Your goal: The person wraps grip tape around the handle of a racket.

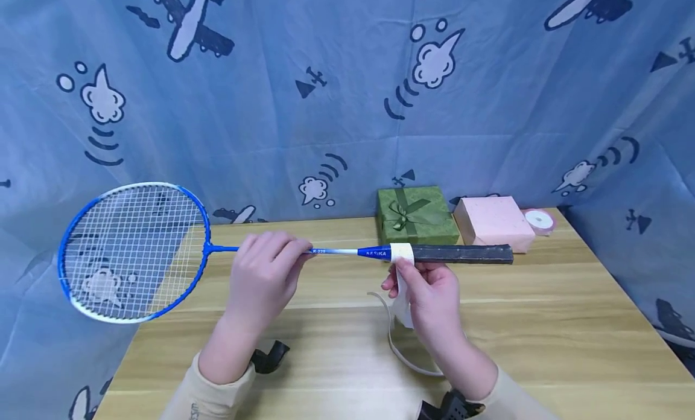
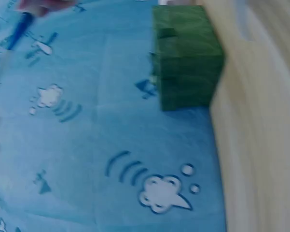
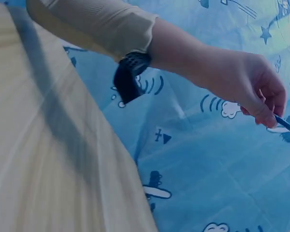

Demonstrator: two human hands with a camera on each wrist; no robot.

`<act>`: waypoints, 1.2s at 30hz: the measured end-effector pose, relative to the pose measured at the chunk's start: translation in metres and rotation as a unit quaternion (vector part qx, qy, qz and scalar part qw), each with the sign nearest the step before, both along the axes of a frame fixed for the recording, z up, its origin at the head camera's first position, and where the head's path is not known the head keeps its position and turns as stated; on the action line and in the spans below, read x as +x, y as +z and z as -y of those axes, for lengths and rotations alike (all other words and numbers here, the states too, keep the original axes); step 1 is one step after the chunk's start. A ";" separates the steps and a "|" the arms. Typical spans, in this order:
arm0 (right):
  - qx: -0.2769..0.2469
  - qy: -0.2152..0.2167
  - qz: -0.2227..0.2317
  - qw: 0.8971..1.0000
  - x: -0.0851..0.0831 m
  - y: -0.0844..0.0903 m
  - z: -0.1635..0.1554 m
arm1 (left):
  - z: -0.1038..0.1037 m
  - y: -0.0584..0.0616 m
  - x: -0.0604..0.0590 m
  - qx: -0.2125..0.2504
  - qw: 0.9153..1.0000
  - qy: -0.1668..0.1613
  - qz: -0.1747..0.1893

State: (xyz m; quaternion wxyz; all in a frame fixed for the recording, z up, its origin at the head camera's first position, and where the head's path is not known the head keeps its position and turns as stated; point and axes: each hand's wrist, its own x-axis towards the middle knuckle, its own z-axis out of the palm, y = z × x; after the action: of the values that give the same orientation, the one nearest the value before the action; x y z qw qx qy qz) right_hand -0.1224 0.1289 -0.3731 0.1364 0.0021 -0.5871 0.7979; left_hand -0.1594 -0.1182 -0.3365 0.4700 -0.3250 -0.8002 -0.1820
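Strung blue-and-white badminton racket point(image 1: 339, 251) held roughly level above a pale wood-grain table point(image 1: 532, 347)

Nearest are two cream sleeves point(image 1: 212, 381), with a black wrist mount point(image 1: 269, 356) showing at each cuff. Just beyond, a thin pale cord point(image 1: 390, 332) curves near the right hand point(image 1: 434, 293); whether it joins the strip above cannot be told.

Over the table is the racket, its oval head to the left, its black handle point(image 1: 467, 254) to the right. It looks light and stiff; the slim shaft is probably smooth enough to roll between fingers, so the shaft and the blue cone seem the sound places to hold, rather than the strings. A soft, flat white strip point(image 1: 403, 311) wraps round where cone meets handle, its loose tail hanging below. It looks limp and easily creased, best taken flat.

The left hand point(image 1: 263, 266) has its grip closed from above on the shaft, thumb and fingers together. The right hand's grip pinches the strip at the racket's lower edge, thumb in front, fingers curled, hardly any gap showing.

Farther back sit a green ribboned box point(image 1: 437, 230), a pale pink box point(image 1: 496, 218) and a round white-and-pink spool point(image 1: 539, 219), before a blue printed curtain point(image 1: 260, 136).
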 end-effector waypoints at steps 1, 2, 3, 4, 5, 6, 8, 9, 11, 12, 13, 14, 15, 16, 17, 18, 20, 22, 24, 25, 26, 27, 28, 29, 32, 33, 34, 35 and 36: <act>0.010 -0.004 0.000 1.000 0.001 0.002 0.000 | 0.001 -0.001 -0.001 0.011 1.000 -0.008 -0.025; 0.018 -0.006 -0.002 1.000 0.001 0.004 0.000 | 0.001 -0.001 -0.002 0.020 0.999 -0.015 -0.046; 0.029 -0.006 -0.004 1.000 0.002 0.005 0.000 | 0.001 -0.002 -0.003 0.026 0.997 -0.020 -0.065; 0.039 -0.005 -0.008 0.999 0.003 0.007 0.000 | 0.002 -0.002 -0.003 0.030 0.996 -0.023 -0.076; 0.050 -0.002 -0.015 0.999 0.004 0.008 -0.001 | 0.002 -0.002 -0.003 0.033 0.995 -0.027 -0.085; 0.056 0.002 -0.024 0.998 0.004 0.008 -0.001 | 0.003 -0.002 -0.004 0.035 0.995 -0.031 -0.092; 0.062 0.015 -0.048 0.997 0.006 0.008 -0.002 | 0.003 -0.004 -0.003 0.041 0.994 -0.040 -0.091; 0.060 0.023 -0.062 0.996 0.007 0.007 -0.003 | 0.004 -0.005 -0.002 0.043 0.994 -0.045 -0.090; 0.050 0.041 -0.095 0.993 0.007 0.005 -0.004 | 0.005 -0.006 -0.002 0.046 0.994 -0.052 -0.089; 0.045 0.049 -0.112 0.992 0.006 0.004 -0.005 | 0.005 -0.006 -0.001 0.048 0.993 -0.054 -0.089; 0.041 0.056 -0.126 0.990 0.005 0.004 -0.005 | 0.006 -0.006 -0.001 0.051 0.993 -0.055 -0.092; 0.037 0.058 -0.140 0.988 0.004 0.003 -0.006 | 0.006 -0.007 -0.001 0.054 0.992 -0.055 -0.096; 0.037 0.055 -0.153 0.986 0.003 0.003 -0.006 | 0.006 -0.007 -0.001 0.058 0.992 -0.055 -0.100; 0.038 0.049 -0.164 0.985 0.003 0.003 -0.006 | 0.006 -0.007 -0.002 0.060 0.991 -0.054 -0.105; 0.038 0.040 -0.172 0.984 0.002 0.003 -0.006 | 0.006 -0.006 -0.002 0.063 0.990 -0.054 -0.111; 0.039 0.028 -0.179 0.983 0.002 0.003 -0.006 | 0.005 -0.006 -0.003 0.066 0.989 -0.055 -0.118; 0.040 0.004 -0.195 0.980 0.003 0.003 -0.006 | 0.004 -0.005 -0.005 0.067 0.988 -0.060 -0.128; 0.041 -0.014 -0.206 0.978 0.004 0.002 -0.006 | 0.004 -0.003 -0.005 0.065 0.987 -0.068 -0.133; 0.044 -0.025 -0.220 0.974 0.004 0.002 -0.005 | 0.005 -0.001 -0.005 0.057 0.987 -0.075 -0.133; 0.046 -0.028 -0.225 0.973 0.004 0.002 -0.005 | 0.006 0.001 -0.004 0.052 0.987 -0.078 -0.131; 0.050 -0.032 -0.229 0.972 0.004 0.002 -0.005 | 0.007 0.002 -0.004 0.046 0.987 -0.083 -0.128; 0.053 -0.035 -0.235 0.970 0.004 0.002 -0.005 | 0.008 0.003 -0.003 0.041 0.987 -0.090 -0.125; 0.061 -0.040 -0.238 0.969 0.004 0.002 -0.005 | 0.009 0.004 -0.003 0.036 0.987 -0.095 -0.121; 0.068 -0.043 -0.238 0.968 0.004 0.002 -0.005 | 0.010 0.005 -0.002 0.030 0.988 -0.101 -0.117; 0.091 -0.053 -0.232 0.967 0.006 0.002 -0.004 | 0.014 0.007 0.001 0.019 0.987 -0.115 -0.107; 0.097 -0.056 -0.229 0.967 0.007 0.002 -0.004 | 0.015 0.007 0.002 0.017 0.987 -0.117 -0.105; 0.103 -0.059 -0.223 0.968 0.007 0.002 -0.004 | 0.016 0.008 0.003 0.015 0.987 -0.119 -0.104; 0.104 -0.058 -0.220 0.968 0.008 0.002 -0.003 | 0.017 0.008 0.003 0.013 0.987 -0.119 -0.105; 0.107 -0.060 -0.218 0.968 0.008 0.002 -0.003 | 0.017 0.008 0.004 0.012 0.987 -0.120 -0.105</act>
State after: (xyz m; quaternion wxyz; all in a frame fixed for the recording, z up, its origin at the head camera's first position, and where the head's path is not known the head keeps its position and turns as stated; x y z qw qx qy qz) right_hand -0.1147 0.1319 -0.3711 0.3076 0.1550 -0.6245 0.7009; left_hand -0.1557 -0.1356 -0.3285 0.5305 -0.4298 -0.6994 -0.2115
